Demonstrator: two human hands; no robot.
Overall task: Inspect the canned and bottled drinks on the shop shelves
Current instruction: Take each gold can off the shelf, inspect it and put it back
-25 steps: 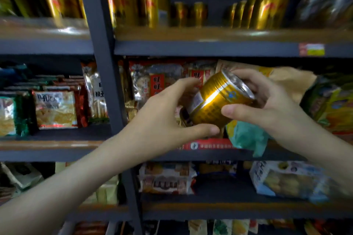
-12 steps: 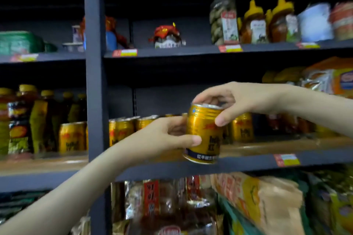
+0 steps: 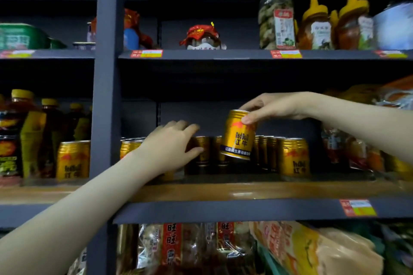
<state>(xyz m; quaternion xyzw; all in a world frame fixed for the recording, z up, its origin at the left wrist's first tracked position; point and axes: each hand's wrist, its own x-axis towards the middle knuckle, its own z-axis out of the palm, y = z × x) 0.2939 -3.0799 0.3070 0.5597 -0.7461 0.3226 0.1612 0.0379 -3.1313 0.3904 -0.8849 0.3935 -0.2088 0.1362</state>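
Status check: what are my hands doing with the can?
Right hand pinches gold can by its top, tilted, above the shelf. Left hand open, by the shelved cans. Cans close on both sides.

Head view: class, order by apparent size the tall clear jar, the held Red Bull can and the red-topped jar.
Tall clear jar and held Red Bull can look nearly alike, the can nearer the camera: unranked.
Red-topped jar: smallest.

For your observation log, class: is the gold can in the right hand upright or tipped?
Slightly tipped: the right hand grips the gold can by its top; its base rim slants, unlike the standing cans behind.
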